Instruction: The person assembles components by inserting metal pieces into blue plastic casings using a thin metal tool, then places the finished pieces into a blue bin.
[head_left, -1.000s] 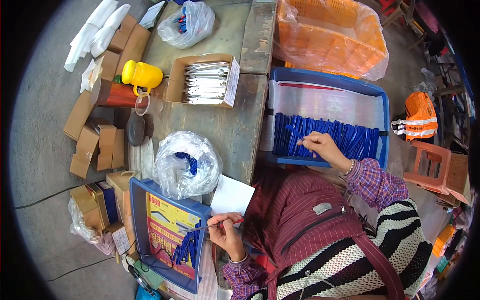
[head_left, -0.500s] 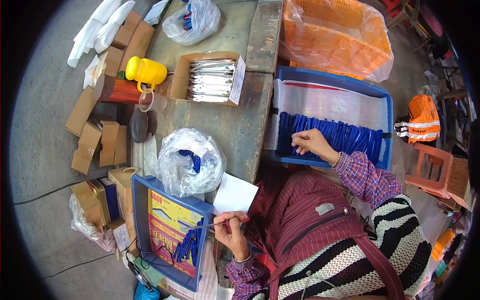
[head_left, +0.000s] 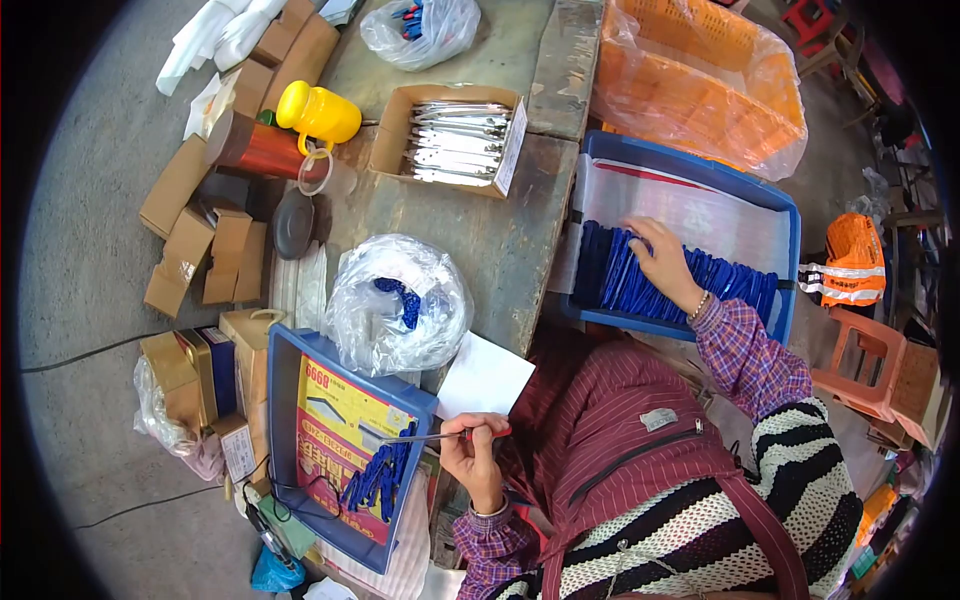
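Note:
My left hand [head_left: 474,462] is closed around a screwdriver [head_left: 497,433] with a red handle. Its thin metal shaft points left, over the edge of a blue tray [head_left: 283,400]. Inside that tray, a small pile of blue strip-like pieces [head_left: 378,478] lies on a yellow and red printed sheet. My right hand [head_left: 662,262] is in a second blue tray [head_left: 792,225], its bent fingers gripping at a long row of slim blue pieces [head_left: 735,285]. The fingertips partly hide the piece between them. What these blue pieces are I cannot make out.
A box of metal parts [head_left: 455,140] stands on the worn table [head_left: 500,240]. Nearby are a clear plastic bag [head_left: 400,330], a yellow jug [head_left: 325,112] and white paper [head_left: 485,375]. An orange crate [head_left: 700,100] stands beyond the right tray; a stool [head_left: 860,355] is at right.
My right hand has moved up along the row of blue pieces. My left hand still holds the screwdriver in nearly the same place. The whole view has shifted slightly.

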